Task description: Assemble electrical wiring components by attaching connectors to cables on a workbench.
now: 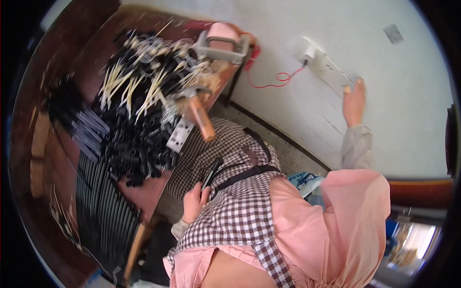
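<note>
My left hand (pixel 193 202) is low by my checked apron, fingers wrapped round a slim black stick-shaped thing (pixel 212 174) whose exact kind I cannot make out. It points up and to the right across my lap. My right arm stretches out to the wall, where my right hand (pixel 354 104) is at the lower right end of a white socket strip (pixel 331 72). Its fingers are stretched and apart, with nothing seen in them. A white plug (pixel 309 54) with a red cord (pixel 283 79) sits in the strip's other end.
On the dark red table (pixel 146 194) at left lie a heap of short black tubes (pixel 137 158), pale yellow-tipped sticks (pixel 156 91), long black rods (pixel 98 201), a hammer (pixel 201 117), a white socket plate (pixel 180 135) and a grey tray (pixel 223 54). A blue-and-white bag (pixel 307 185) stands beside my leg.
</note>
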`<state>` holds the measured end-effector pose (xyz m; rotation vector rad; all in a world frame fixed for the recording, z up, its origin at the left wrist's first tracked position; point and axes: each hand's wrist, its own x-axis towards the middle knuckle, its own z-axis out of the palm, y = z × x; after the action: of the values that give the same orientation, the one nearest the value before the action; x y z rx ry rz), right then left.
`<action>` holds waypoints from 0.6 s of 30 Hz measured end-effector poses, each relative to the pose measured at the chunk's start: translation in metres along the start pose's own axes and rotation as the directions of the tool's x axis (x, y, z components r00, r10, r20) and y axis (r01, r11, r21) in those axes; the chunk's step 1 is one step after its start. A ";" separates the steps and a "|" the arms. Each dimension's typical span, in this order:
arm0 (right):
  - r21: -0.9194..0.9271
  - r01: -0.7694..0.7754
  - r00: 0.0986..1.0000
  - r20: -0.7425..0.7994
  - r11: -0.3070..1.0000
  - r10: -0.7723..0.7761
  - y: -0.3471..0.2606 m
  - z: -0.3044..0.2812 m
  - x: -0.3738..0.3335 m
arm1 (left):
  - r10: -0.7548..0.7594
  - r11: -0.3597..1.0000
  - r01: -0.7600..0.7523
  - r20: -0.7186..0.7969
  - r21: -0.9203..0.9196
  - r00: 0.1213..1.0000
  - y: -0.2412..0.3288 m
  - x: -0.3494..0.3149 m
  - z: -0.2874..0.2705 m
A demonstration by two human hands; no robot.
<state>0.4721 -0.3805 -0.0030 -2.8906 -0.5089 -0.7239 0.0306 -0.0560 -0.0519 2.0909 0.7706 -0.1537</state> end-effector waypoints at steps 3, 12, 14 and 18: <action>-0.055 -0.050 0.995 -0.087 0.997 0.045 0.019 -0.022 -0.018 | 0.115 0.993 -0.116 0.027 0.031 0.993 -0.022 0.001 -0.008; 0.021 0.196 0.933 -0.310 0.980 -0.180 -0.022 -0.098 -0.024 | 0.234 0.961 -0.245 -0.097 -0.125 0.967 -0.072 -0.026 -0.005; 0.179 0.293 0.916 -0.334 0.939 -0.222 -0.102 -0.104 -0.025 | 0.119 0.968 -0.155 -0.185 -0.198 0.976 -0.075 -0.049 -0.014; 0.734 0.536 0.545 0.077 0.417 -0.835 -0.308 -0.099 -0.067 | 0.043 0.963 -0.108 -0.255 -0.246 0.966 -0.066 -0.065 -0.033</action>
<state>0.2664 -0.1308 0.0620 -2.0275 -1.7402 0.1369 -0.0653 -0.0330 -0.0531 1.9053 0.8094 0.2447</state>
